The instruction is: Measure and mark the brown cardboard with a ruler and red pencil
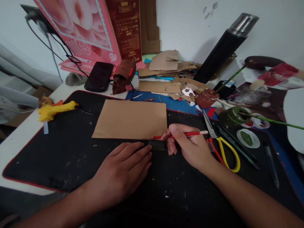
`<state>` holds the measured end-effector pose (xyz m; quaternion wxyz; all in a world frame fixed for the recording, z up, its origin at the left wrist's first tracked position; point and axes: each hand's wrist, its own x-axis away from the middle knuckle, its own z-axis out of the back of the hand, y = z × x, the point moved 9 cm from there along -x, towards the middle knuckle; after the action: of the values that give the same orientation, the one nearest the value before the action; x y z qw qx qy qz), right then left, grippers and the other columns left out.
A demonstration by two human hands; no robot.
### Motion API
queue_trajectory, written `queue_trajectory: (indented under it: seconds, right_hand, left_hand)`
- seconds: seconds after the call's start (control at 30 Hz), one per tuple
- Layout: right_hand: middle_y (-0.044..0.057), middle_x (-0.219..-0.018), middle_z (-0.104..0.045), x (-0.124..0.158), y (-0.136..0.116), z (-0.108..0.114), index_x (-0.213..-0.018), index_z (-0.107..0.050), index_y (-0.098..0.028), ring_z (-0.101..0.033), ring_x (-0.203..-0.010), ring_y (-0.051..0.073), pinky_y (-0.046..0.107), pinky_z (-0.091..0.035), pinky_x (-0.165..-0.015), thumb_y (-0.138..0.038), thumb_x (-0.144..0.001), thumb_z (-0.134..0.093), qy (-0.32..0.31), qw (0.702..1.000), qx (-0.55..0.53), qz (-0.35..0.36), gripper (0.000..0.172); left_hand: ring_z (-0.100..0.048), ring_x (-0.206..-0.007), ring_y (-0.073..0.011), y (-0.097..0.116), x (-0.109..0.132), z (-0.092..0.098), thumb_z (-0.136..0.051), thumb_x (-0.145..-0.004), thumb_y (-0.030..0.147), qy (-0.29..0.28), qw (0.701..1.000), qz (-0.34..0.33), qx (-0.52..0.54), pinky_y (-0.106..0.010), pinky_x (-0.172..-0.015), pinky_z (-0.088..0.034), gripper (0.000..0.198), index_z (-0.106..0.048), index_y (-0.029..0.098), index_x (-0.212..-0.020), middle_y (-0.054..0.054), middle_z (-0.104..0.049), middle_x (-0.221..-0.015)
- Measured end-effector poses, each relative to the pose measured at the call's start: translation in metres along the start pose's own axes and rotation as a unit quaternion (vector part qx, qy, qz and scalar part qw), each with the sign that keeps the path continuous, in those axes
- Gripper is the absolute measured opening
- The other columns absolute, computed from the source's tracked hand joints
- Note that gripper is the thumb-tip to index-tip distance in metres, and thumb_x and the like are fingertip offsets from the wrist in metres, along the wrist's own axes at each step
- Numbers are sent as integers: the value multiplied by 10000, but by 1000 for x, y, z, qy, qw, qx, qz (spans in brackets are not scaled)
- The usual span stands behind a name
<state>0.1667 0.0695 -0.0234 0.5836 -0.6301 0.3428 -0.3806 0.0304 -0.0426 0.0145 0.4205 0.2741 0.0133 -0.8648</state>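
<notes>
A red pencil (190,134) is gripped in my right hand (190,145), its tip pointing left at the lower right edge of a brown cardboard sheet (133,119). My left hand (124,166) lies palm down on the black mat (71,148), fingers stretched out, just below the cardboard. Between the two hands a clear, flat strip (158,145) rests along the cardboard's near edge; its kind is hard to make out, and my left fingertips are close to its left end. Scissors (228,153) with yellow and red handles lie right of my right hand.
At the left lies a yellow glue gun (57,110). A black phone (99,76), cardboard scraps (163,61) and a black flask (224,47) stand or lie at the back. Paint jars (234,116) holding brushes, a dish of green paint (248,138) and a pen (272,166) are rightward.
</notes>
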Motion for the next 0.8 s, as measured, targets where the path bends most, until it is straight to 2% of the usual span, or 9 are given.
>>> queue_trajectory:
  seconds: [0.3, 0.57, 0.8]
  right_hand:
    - [-15, -536, -636, -1, -1, -2, -836, -788, -197, -599, -492, 134, 288, -469, -523, -593, -1072, -612, -10, 1000, 24, -7, 494]
    - [-12, -557, -655, -1, 2, -3, -804, -751, -216, -574, -494, 130, 293, -444, -510, -583, -1080, -607, -18, 1000, 23, -8, 482]
    - [-12, -567, -660, 0, 3, -3, -851, -775, -209, -584, -510, 138, 299, -451, -529, -579, -1081, -608, -22, 999, 24, -11, 467]
  left_hand:
    - [-725, -1157, -248, 0, 0, 1, -613, -1083, 163, -2, 1000, 3, 5, -401, -987, -552, 198, -757, 127, -1215, -46, -804, -1268]
    - [-737, -1162, -251, -1, 1, 0, -641, -1059, 154, -2, 1000, 4, 4, -401, -988, -568, 208, -760, 131, -1227, -63, -805, -1270]
    - [-741, -1152, -248, 0, 0, 1, -650, -1043, 141, -2, 1000, -1, 0, -392, -992, -573, 212, -766, 128, -1220, -75, -808, -1257]
